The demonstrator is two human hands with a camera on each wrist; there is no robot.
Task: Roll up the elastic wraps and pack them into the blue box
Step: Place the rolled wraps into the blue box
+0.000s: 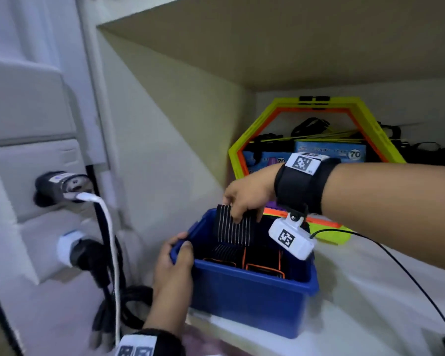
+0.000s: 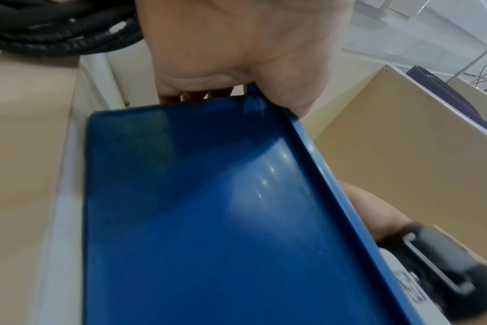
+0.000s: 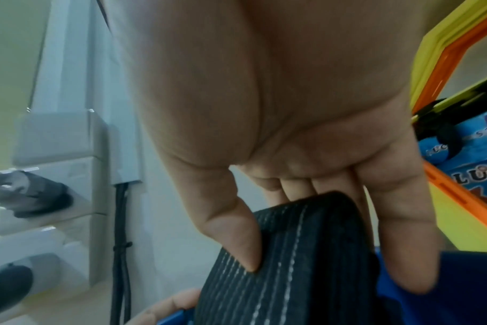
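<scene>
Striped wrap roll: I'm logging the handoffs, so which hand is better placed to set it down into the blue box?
Right. The right hand already grips the striped wrap roll over the blue box; the left hand holds the box's rim.

left hand (image 1: 174, 268) gripping, right hand (image 1: 249, 194) pinching

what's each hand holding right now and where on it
Right hand pinches the rolled black striped wrap by its top end, over the blue box. Left hand grips the box's near-left rim corner.
</scene>
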